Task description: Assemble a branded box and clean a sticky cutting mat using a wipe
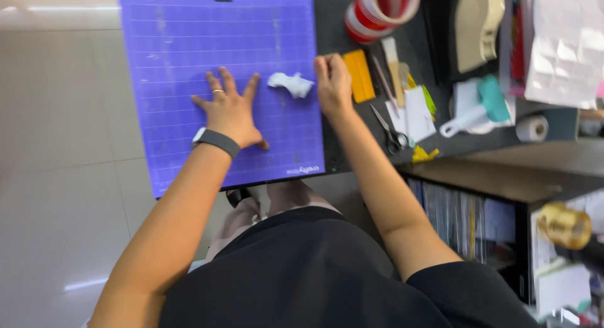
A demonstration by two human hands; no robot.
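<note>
A purple gridded cutting mat (189, 45) lies on a dark table and juts out past the table's left edge. My left hand (229, 111) presses flat on the mat with fingers spread; a ring and a dark wristband show on it. My right hand (333, 83) rests at the mat's right edge, fingers curled, and nothing is clearly held in it. A crumpled white scrap (290, 84) lies on the mat between the two hands, just left of my right hand.
A yellow scraper (360, 75) lies beside my right hand. Scissors (389, 130), thin tools and paper bits lie further right. Red and white tape rolls (377, 10) stand behind, with a teal and white scraper (481, 105) and shelves (478, 221) at the right.
</note>
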